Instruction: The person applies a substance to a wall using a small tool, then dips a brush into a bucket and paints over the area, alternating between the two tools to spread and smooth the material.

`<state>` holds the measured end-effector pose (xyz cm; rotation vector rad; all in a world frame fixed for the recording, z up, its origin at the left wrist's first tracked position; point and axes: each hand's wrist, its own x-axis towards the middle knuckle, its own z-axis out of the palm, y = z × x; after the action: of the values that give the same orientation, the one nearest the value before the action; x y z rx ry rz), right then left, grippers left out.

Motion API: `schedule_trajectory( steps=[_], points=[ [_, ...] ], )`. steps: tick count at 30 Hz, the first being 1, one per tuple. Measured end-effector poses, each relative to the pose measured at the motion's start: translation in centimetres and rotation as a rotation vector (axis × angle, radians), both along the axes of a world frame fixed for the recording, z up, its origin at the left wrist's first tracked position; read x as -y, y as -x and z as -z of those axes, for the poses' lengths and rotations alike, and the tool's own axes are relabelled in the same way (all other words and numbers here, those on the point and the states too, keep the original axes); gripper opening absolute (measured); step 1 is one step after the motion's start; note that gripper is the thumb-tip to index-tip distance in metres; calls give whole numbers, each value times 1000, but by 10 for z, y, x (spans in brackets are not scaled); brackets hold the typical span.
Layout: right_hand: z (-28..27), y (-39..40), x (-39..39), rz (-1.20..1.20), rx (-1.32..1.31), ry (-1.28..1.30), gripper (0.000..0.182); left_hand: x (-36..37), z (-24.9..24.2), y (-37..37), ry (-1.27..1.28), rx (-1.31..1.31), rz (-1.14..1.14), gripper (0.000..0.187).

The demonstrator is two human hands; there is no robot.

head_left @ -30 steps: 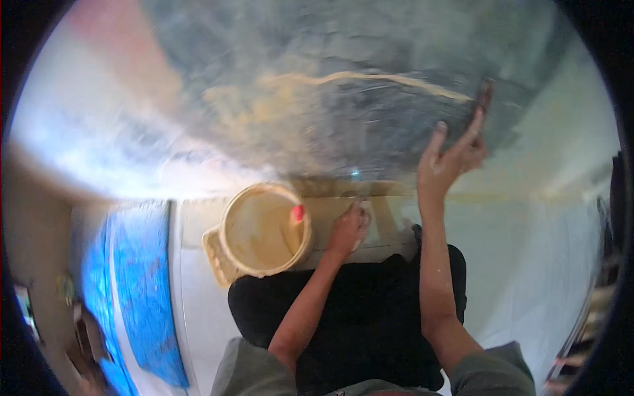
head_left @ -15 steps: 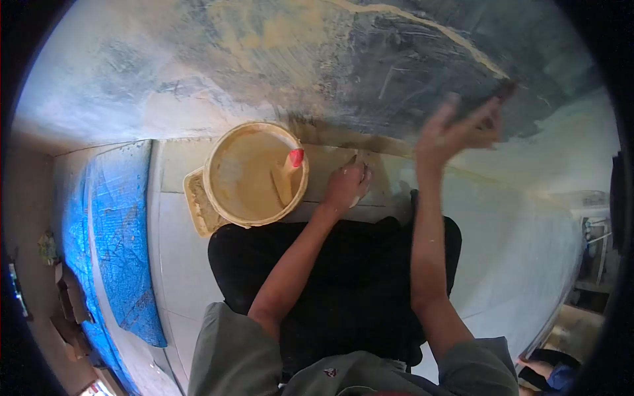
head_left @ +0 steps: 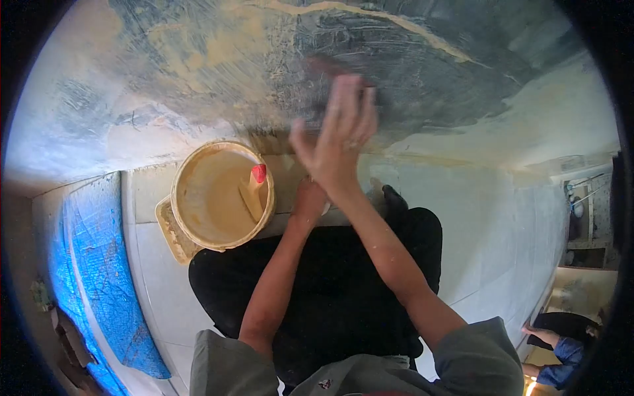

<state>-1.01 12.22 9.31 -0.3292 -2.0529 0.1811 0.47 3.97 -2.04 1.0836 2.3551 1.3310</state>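
Note:
My right hand (head_left: 340, 138) is raised against the dark, smeared wall (head_left: 422, 86), its fingers blurred by motion. At its fingertips is a flat, dark reddish-brown piece (head_left: 337, 69), pressed to the wall; its kind is too smeared to tell. Below, my left hand (head_left: 309, 201) is closed, low by the floor and partly hidden behind my right wrist. A bit of something whitish shows at its edge. Just left of it stands a round bucket (head_left: 188, 228) coated with beige paste. A beige-handled tool with a red end (head_left: 254, 188) leans inside the bucket.
A beige-smeared tray (head_left: 170, 231) sits partly under the bucket. Blue sheeting (head_left: 112, 264) lies along the left. Pale floor tiles (head_left: 472, 231) extend to the right. Another person (head_left: 561, 350) is at the lower right, near shelving (head_left: 588, 218).
My right hand has swept left across the wall with the flat piece and now crosses above my left hand. The view has shifted, moving the bucket left and lower in it.

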Motion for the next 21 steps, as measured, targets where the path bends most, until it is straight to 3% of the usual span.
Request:
schedule_trajectory(
  steps=[2, 3, 5, 9, 11, 12, 14, 18, 20, 21],
  points=[
    [6, 1, 13, -19, 253, -149, 75, 0, 2, -1, -207, 47, -94, 30],
    [10, 2, 4, -24, 250, -144, 75, -1, 3, -1, -202, 45, -98, 30],
    [12, 5, -24, 155, 99, -237, 73, -2, -24, 3, 52, 80, -114, 27],
    [13, -1, -7, -43, -59, -28, 68, -1, -17, 4, 20, 77, -62, 29],
    [24, -3, 10, -199, 357, -170, 72, -2, -9, 5, -164, 198, -12, 28],
    [26, -2, 2, -200, 357, -167, 72, -2, -5, 4, -161, 199, -13, 28],
    [25, 5, -19, 46, 186, -285, 73, 1, -22, 6, 138, 139, -43, 34],
    [14, 7, -9, 40, -12, -93, 74, -3, -16, 9, 102, 154, -61, 38],
    [15, 2, 19, -227, 369, -125, 70, -2, -13, 2, -370, 145, -126, 36],
    [14, 4, 23, -333, 461, -135, 73, -1, -5, 0, -371, 141, -129, 36]
  ],
)
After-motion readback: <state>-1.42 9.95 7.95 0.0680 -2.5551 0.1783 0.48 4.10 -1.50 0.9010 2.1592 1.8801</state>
